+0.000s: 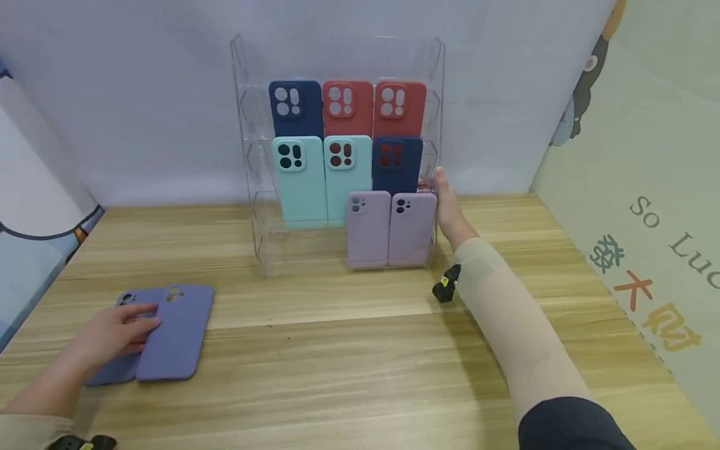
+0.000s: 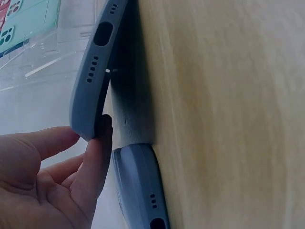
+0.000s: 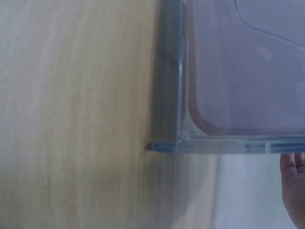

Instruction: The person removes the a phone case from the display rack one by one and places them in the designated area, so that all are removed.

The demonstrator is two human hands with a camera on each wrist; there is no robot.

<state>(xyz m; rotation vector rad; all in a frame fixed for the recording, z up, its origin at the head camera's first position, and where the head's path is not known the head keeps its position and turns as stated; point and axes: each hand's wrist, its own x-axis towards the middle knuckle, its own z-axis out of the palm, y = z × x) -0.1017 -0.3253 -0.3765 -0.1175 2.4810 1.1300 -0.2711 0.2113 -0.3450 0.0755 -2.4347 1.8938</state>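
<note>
At the left of the head view, my left hand (image 1: 112,337) pinches the left edge of a purple-blue phone case (image 1: 179,334) between thumb and fingers. In the left wrist view that case (image 2: 88,90) is tilted, its near edge lifted off the table. A second purple-blue case (image 2: 138,183) lies flat beside it, partly covered by my hand in the head view. My right hand (image 1: 453,211) rests against the right side of a clear tiered display stand (image 1: 252,206), fingers fairly straight. In the right wrist view, two fingertips show beyond the stand's side panel.
On the stand, two lilac cases (image 1: 368,231) fill the front tier's right part. Behind them are two mint cases (image 1: 304,194) and a navy case (image 1: 396,175); higher up, a navy case (image 1: 308,115) and two red cases (image 1: 360,115). A pale wall cloth (image 1: 157,125) hangs close behind.
</note>
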